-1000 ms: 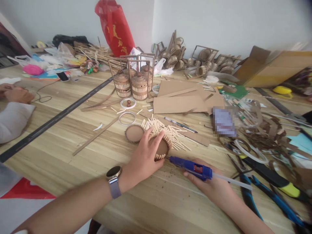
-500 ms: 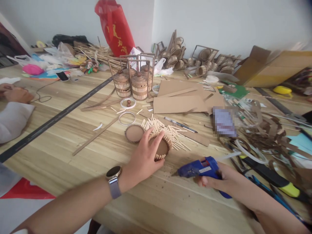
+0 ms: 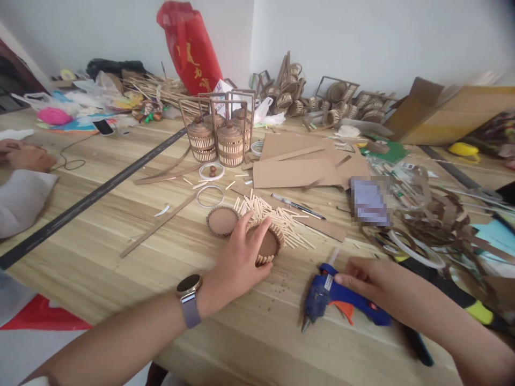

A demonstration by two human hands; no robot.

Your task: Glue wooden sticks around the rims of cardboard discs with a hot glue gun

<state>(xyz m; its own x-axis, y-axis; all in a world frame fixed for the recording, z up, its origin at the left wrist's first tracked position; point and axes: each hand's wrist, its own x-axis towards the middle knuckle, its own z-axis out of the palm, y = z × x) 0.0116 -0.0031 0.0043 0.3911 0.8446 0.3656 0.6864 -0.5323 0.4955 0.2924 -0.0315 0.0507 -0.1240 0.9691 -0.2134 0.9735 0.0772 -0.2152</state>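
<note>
My left hand [image 3: 237, 257], with a watch on its wrist, spans a small round basket [image 3: 269, 244]. Its wall is made of short wooden sticks around a brown cardboard base. The fingers lie over the far rim and the thumb presses the near side. To its left is a shallow round cardboard piece [image 3: 222, 221] with a dark rim. At the right, a blue hot glue gun [image 3: 319, 295] lies low against the table, nozzle towards me and orange trigger uncovered. My right hand [image 3: 366, 276] is curled at its back end, thumb on the body; the other fingertips are partly hidden.
Loose short sticks [image 3: 281, 220] lie behind the basket, near a pen [image 3: 298, 206] and cardboard sheets [image 3: 298, 166]. Finished lidded baskets [image 3: 230, 145] with tall handles stand farther back. Brown strips [image 3: 438, 214] and tools crowd the right. Another person's hands [image 3: 30, 155] are at far left.
The glue gun has turned so its nozzle points towards me instead of left. My right hand has moved from around its handle to its back end. My left hand stays on the basket.
</note>
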